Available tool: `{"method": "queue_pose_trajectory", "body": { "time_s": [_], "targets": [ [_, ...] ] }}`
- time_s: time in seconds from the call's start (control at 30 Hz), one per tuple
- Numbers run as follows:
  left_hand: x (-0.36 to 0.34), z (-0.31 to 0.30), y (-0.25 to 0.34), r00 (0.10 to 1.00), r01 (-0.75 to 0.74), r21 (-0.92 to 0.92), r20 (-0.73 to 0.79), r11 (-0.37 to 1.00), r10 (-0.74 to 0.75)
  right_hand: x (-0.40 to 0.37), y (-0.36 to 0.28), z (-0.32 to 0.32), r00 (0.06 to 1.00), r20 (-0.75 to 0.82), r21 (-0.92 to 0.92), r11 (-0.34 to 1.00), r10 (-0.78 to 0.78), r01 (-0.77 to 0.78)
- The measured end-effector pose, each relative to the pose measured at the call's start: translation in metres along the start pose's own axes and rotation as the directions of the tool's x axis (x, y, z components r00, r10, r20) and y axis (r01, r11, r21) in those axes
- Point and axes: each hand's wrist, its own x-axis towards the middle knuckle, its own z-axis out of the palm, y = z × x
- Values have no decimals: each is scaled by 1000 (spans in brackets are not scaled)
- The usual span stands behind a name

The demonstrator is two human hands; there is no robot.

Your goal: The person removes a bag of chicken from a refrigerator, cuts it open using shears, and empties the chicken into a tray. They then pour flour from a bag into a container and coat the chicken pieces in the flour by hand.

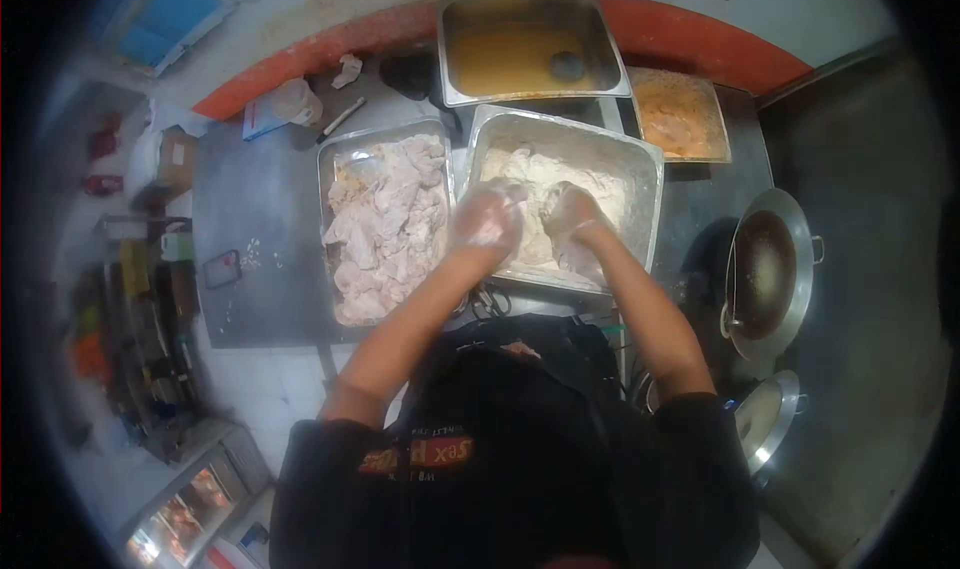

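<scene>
Both hands wear clear plastic gloves and work inside a deep metal pan (655, 194) of white flour (615, 177). My left hand (487, 219) is over the pan's left side, its fingers curled inward at the flour and blurred. Facing it, my right hand (577, 224) reaches into the middle of the flour, its fingertips partly hidden. Whether either hand grips a piece under the flour, I cannot tell. Left of this pan, a shallower metal tray (322, 184) holds many flour-coated chicken pieces (385, 224), close beside my left hand.
Behind the flour pan stands a metal pan of yellowish liquid (515, 54) with a dark round thing in it. An orange-coloured batch fills another tray (680, 119) at right. Large woks (770, 269) sit lower right. A phone-like object (223, 268) and a marker (343, 117) lie on the table's left.
</scene>
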Motion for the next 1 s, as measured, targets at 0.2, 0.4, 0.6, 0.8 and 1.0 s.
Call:
{"method": "queue_pose_trajectory", "body": {
  "time_s": [0.2, 0.4, 0.6, 0.8, 1.0],
  "targets": [
    [83, 94, -39, 918, 323, 242, 155, 915, -365, -33, -8, -64, 994, -13, 361, 927, 111, -99],
    [90, 92, -53, 901, 189, 396, 294, 899, -319, 4, 38, -23, 998, -27, -166, 984, 64, -67],
    [77, 76, -41, 903, 143, 183, 377, 973, -204, 25, 69, 1, 980, -123, -37, 986, 155, -161],
    [64, 48, -15, 940, 210, 38, 265, 977, -212, 2, 70, -13, 966, -257, 91, 996, 20, 4],
    [53, 55, 42, 999, 7, 117, -45, 993, -2, -1, -1, 13, 825, -549, 59, 991, 134, -122]
  ]
}}
